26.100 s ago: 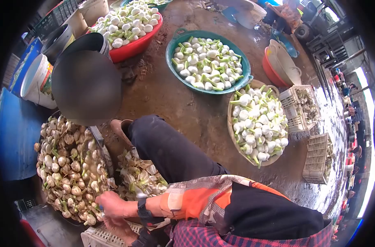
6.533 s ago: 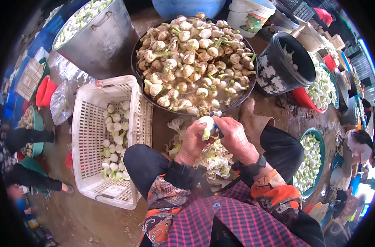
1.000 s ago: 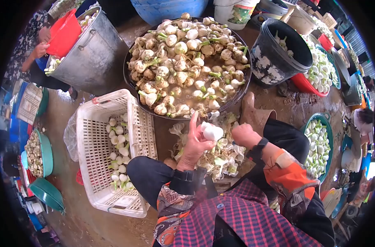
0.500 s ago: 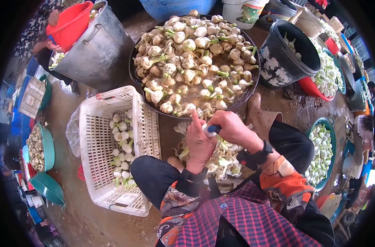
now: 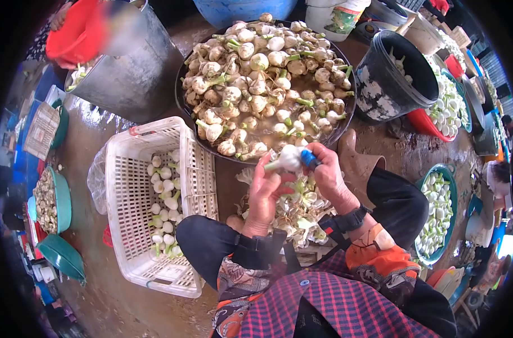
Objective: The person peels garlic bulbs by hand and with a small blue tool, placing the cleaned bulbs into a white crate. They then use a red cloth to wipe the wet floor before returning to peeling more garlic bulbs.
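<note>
A peeled white garlic bulb (image 5: 290, 158), slightly blurred, is between my hands with its cut stem pointing left. My left hand (image 5: 261, 197) has its fingertips at the stem, the other fingers loosely curled. My right hand (image 5: 328, 173) is closed around a small blue-handled tool (image 5: 310, 159) beside the bulb; no blade can be made out. Beneath my hands lies a heap of peeled garlic skins and leaves (image 5: 301, 217). Just beyond, a wide dark basin (image 5: 184, 121) holds unpeeled, muddy garlic bulbs (image 5: 256, 84) in brown water.
At my left stands a white plastic crate (image 5: 121, 225) with peeled bulbs inside. A metal bucket (image 5: 138, 73) is behind it, where another person's hand holds a red basin (image 5: 76, 34). A black bucket (image 5: 374, 84) and a green tub (image 5: 450, 225) of peeled garlic stand to the right.
My hands have moved apart, and the garlic bulb shows more fully between them. My left fingers have loosened and spread. At the back left, the red basin has shifted left.
</note>
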A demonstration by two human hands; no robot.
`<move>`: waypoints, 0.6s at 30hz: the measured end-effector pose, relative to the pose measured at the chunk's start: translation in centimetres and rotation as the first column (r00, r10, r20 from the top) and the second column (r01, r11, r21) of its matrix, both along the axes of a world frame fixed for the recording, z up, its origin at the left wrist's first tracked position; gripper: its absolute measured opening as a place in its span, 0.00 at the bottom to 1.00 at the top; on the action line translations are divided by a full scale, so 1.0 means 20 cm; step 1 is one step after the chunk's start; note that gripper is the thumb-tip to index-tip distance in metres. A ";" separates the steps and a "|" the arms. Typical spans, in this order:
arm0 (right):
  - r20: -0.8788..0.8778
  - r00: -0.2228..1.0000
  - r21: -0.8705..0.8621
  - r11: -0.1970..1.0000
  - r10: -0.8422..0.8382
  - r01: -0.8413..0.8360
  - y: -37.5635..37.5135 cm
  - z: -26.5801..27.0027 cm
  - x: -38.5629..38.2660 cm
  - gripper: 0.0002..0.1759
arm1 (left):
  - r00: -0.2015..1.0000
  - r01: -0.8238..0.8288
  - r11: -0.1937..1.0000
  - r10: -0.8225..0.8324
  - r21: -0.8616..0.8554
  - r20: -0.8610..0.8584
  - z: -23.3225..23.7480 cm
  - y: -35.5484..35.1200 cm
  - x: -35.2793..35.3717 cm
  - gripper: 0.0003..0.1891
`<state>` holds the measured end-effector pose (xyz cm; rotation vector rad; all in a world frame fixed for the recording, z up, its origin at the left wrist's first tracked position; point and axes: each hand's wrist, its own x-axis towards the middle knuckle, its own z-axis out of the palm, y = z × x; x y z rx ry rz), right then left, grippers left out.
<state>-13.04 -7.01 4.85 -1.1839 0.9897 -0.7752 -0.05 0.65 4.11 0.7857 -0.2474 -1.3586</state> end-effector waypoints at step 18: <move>-0.721 0.666 -0.141 0.899 0.193 -0.414 -0.18 -0.13 -0.18 0.35 | 0.623 -0.643 0.681 0.200 -0.350 -0.756 0.25 0.18 0.47 0.44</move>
